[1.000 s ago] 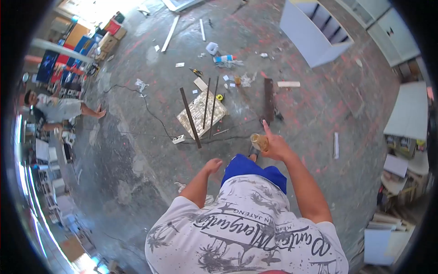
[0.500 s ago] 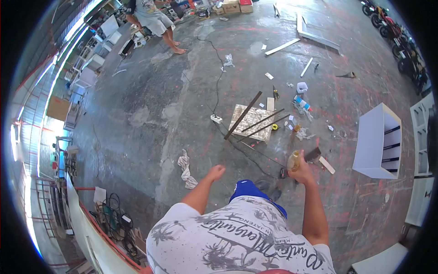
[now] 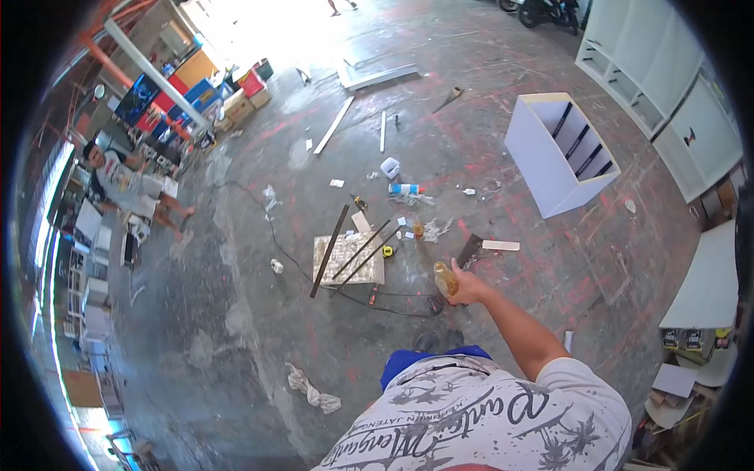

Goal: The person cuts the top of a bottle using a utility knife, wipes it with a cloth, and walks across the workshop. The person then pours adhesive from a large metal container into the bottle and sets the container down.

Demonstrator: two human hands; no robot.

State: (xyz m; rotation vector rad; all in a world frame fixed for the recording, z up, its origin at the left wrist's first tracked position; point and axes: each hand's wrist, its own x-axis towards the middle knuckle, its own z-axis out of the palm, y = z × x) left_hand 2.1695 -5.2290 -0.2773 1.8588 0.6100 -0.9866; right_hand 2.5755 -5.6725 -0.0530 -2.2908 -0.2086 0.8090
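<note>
Left hand: gone from view | right hand [image 3: 465,286]: reaches farther forward, bottle [image 3: 445,279] now well apart from the blue shorts [image 3: 398,367] | floor's bright far edge: a distant person's legs [image 3: 343,8] now show | crumpled cloth [image 3: 312,389]: uncovered, mostly hidden behind left arm at first

My shirt [image 3: 471,408] is white, with grey palm trees and black letters, and my shorts [image 3: 399,366] are blue. The bottle [image 3: 445,279] is of amber colour. The floor [image 3: 192,282] is grey with red marks. The tube [image 3: 404,188] is blue and white, the cloth [image 3: 312,390] is whitish.
</note>
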